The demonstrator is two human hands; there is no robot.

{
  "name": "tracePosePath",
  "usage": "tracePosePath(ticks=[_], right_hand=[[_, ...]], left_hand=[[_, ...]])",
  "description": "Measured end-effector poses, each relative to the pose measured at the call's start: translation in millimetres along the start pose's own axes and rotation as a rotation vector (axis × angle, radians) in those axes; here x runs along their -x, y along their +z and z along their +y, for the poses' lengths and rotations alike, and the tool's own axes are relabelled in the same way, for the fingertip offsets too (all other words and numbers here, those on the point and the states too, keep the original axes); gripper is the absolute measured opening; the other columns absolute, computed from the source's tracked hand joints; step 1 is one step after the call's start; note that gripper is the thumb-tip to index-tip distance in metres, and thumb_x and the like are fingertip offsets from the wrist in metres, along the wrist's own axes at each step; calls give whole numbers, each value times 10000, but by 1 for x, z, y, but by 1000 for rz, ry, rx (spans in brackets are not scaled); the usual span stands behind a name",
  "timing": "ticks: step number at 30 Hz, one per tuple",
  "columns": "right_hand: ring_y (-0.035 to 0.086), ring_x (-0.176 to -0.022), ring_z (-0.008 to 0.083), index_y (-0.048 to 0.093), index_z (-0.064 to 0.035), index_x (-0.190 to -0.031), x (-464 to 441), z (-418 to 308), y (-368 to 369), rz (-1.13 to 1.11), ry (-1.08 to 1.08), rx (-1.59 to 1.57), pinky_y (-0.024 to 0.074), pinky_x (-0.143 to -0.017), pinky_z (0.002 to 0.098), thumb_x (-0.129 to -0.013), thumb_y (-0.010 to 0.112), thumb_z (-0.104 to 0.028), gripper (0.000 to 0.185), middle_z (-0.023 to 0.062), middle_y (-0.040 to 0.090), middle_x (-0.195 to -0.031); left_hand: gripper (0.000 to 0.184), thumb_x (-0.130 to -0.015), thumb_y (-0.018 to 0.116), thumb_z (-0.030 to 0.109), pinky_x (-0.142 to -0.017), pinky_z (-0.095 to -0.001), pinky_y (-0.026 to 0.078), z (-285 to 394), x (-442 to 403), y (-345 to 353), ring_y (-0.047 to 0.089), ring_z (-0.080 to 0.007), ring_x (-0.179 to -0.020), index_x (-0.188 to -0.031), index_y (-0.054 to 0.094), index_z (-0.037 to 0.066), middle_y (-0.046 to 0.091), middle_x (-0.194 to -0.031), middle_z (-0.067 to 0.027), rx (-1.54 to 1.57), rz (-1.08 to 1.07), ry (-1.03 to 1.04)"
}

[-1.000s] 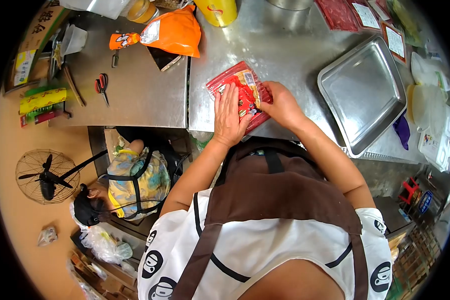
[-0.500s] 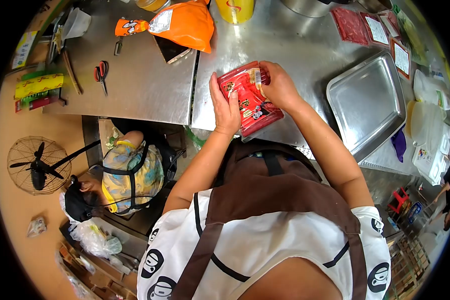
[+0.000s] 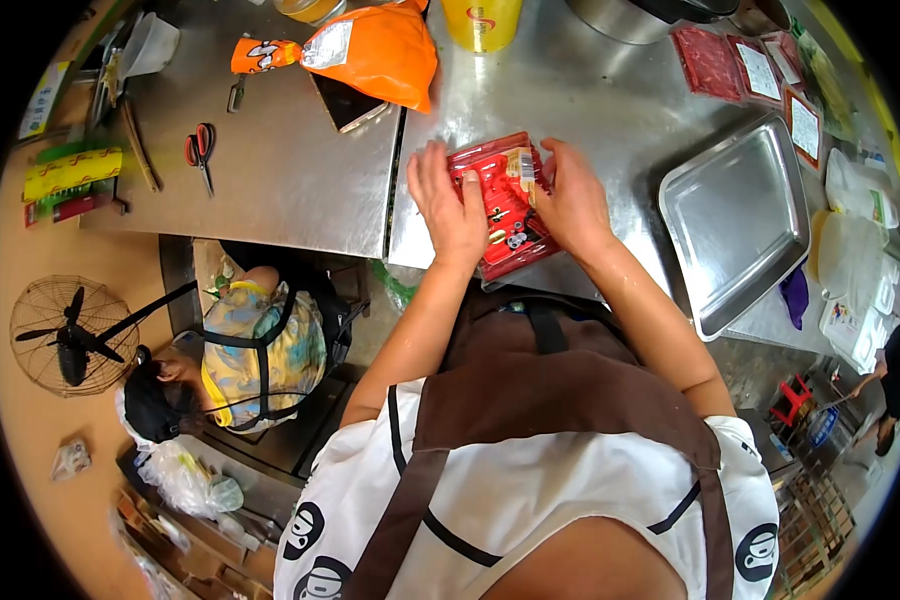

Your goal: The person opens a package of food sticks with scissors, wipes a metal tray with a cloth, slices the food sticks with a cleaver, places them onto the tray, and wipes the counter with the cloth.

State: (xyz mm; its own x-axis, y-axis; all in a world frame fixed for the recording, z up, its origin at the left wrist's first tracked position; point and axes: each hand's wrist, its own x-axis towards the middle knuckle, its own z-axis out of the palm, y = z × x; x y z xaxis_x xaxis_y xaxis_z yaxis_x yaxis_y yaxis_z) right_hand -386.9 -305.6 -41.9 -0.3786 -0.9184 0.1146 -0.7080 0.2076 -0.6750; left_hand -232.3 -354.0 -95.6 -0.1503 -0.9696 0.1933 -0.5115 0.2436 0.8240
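A flat red plastic food packet (image 3: 508,215) with a clear film edge and a pale label is at the table's front edge, between my hands. My left hand (image 3: 450,210) is along its left side, thumb over the top and fingers stretched upward. At the right side, my right hand (image 3: 576,200) curves over the edge, with its thumb on the packet near the label. The two hands hold the packet from both sides. Its underside is hidden, so I cannot tell whether it rests on the steel table (image 3: 310,195).
An orange bag (image 3: 375,50) lies partly over a dark flat device (image 3: 345,105). Red-handled scissors (image 3: 200,155) are at left, a yellow tub (image 3: 480,22) at the back. To the right stand a metal tray (image 3: 735,225) and red meat packs (image 3: 705,62). A person (image 3: 265,350) sits at lower left.
My left fingers have spread and lifted away from the packet's side. My right hand has slid slightly right and down along its edge. The view has shifted slightly.
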Motion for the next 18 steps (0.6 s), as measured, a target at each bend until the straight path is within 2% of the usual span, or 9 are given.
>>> tracePosePath(ticks=[2, 6, 8, 9, 12, 14, 15, 18], right_hand=[[570, -935, 401, 570, 17, -1051, 3, -1, -5, -208, 199, -110, 471, -785, 458, -759, 696, -128, 349, 224, 597, -974], [574, -925, 397, 578, 17, -999, 4, 0, 2, -170, 226, -103, 470, -789, 457, -762, 698, -148, 312, 216, 608, -946], [593, -864, 400, 574, 19, -975, 3, 6, 12, -33, 21, 59, 480, -761, 465, -765, 699, -180, 316, 222, 623, -913], [593, -864, 400, 574, 19, -975, 4, 8, 16, -30, 17, 59, 480, -761, 465, -765, 699, -180, 316, 222, 623, -913], [605, -837, 404, 562, 32, -979, 3, 12, 22, -20, 85, -24, 489, -741, 463, -747, 717, -183, 352, 233, 632, -895], [616, -879, 404, 553, 37, -1024, -3, 9, 19, -148, 268, -182, 497, -768, 451, -742, 734, -203, 411, 247, 638, -935], [622, -915, 397, 544, 36, -1061, -7, 10, 19, -159, 308, -165, 499, -790, 442, -741, 742, -214, 451, 251, 640, -973], [629, -1002, 376, 514, 35, -1155, -17, 4, 21, -239, 285, -224, 500, -839, 418, -740, 764, -250, 562, 265, 637, -1060]], left_hand=[[489, -906, 520, 149, -1120, -502, 182, 1, -4, -1, 269, -418, -1350, -1335, 405, -57, 355, -1412, -268, -259, -197, 142], [440, -911, 503, 139, -1099, -493, 224, -7, -4, 6, 333, -412, -1285, -1305, 444, -48, 429, -1306, -251, -168, -137, 155], [418, -915, 500, 143, -1074, -488, 256, -10, -6, 8, 371, -404, -1229, -1286, 457, -44, 455, -1242, -239, -166, -109, 193], [392, -929, 480, 155, -1053, -479, 277, -10, -7, 7, 394, -396, -1188, -1269, 468, -37, 471, -1216, -233, -170, -111, 195], [361, -926, 478, 162, -1024, -475, 300, -12, -12, 6, 418, -389, -1136, -1230, 489, -31, 489, -1176, -223, -126, -119, 200], [354, -909, 495, 157, -1017, -480, 301, -16, -12, 9, 418, -391, -1125, -1208, 499, -31, 491, -1162, -217, -82, -102, 204], [346, -896, 499, 153, -1008, -477, 311, -21, -9, 14, 425, -393, -1117, -1192, 502, -27, 495, -1155, -222, -27, -108, 182], [347, -855, 516, 132, -989, -470, 341, -20, -11, 11, 445, -401, -1094, -1166, 499, -20, 499, -1148, -236, 65, -106, 135]])
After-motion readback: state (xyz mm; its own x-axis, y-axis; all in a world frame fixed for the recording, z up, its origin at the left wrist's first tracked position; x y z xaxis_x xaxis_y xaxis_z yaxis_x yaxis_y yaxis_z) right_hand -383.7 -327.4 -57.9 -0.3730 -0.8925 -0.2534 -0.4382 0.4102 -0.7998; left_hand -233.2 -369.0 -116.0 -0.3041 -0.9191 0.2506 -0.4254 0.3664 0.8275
